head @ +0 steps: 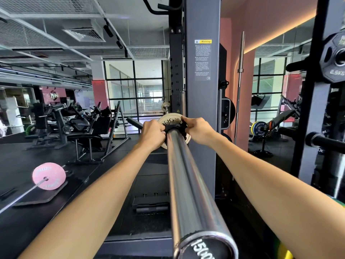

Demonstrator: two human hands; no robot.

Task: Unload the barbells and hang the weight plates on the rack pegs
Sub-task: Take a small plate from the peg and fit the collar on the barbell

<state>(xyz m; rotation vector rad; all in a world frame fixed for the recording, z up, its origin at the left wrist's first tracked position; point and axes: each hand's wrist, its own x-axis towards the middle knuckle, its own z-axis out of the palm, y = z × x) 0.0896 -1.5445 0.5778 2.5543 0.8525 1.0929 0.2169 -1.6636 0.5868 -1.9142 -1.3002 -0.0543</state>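
1. Left hand (152,134) pinches black collar (174,128) on barbell sleeve (186,184).
2. Pale weight plate (169,120) sits behind collar, against rack upright (202,90).
3. Right hand (198,130) grips collar's other side.
4. Risk: collar releasing abruptly, fingers pinched; loosened plate sliding off.

Two barbells (188,184) (24,193), one pink plate (49,176), one pale plate (169,120), two hands (152,134) (199,130).
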